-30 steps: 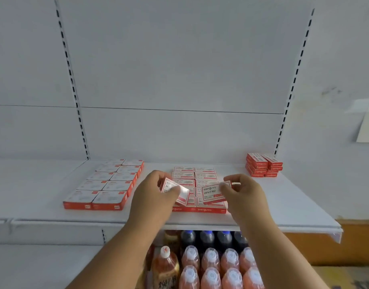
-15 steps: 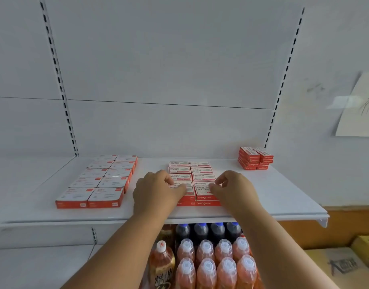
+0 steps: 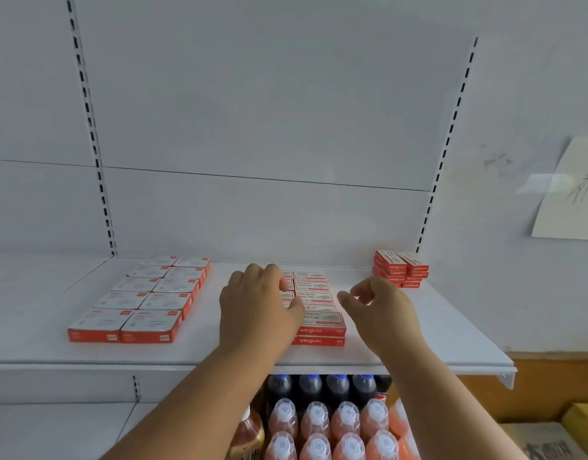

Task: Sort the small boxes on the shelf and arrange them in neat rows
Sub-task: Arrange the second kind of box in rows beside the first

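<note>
Lying between both hands (image 3: 257,303), small boxes (image 3: 314,295) touch the left.

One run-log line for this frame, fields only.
left hand: open, on middle box rows | right hand: loosely curled, holding nothing | corner box stack: untouched | shelf

The back wall (image 3: 269,111) was white and plain, with two tall strips of little black slots (image 3: 90,127) running up it and a thin dark line going across. A flat white shelf (image 3: 452,330) stuck out from the wall, and under it stood rows of bottles (image 3: 319,426), some dark and some orange with clear caps. On the right a sheet of paper (image 3: 571,194) with scribbles hung on the wall, above a brown strip (image 3: 551,386) and some cardboard boxes (image 3: 551,443) low in the corner
</note>
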Motion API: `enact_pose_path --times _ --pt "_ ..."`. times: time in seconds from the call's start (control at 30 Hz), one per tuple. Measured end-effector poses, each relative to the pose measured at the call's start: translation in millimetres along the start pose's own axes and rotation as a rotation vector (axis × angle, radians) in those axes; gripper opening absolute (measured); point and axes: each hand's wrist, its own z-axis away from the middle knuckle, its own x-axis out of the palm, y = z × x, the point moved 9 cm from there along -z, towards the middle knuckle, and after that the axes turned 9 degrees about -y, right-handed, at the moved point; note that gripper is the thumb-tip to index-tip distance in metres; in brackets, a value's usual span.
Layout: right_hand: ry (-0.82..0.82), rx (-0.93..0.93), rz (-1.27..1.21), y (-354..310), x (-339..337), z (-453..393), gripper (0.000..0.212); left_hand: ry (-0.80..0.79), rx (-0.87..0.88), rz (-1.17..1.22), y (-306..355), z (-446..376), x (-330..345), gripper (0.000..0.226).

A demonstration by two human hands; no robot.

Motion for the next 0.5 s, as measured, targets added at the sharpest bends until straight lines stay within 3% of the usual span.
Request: enact_pose_path --times 0.27,0.5 --pt "0.041 -0.055 -0.039 39 -56 -34 0.016 -0.119 0.118 0.053 83 -25 47 0.018" --pt "-0.048 -0.077 0.082 104 -102 -106 0.019 -0.357 0.026 0.006 153 -79 109 0.019"
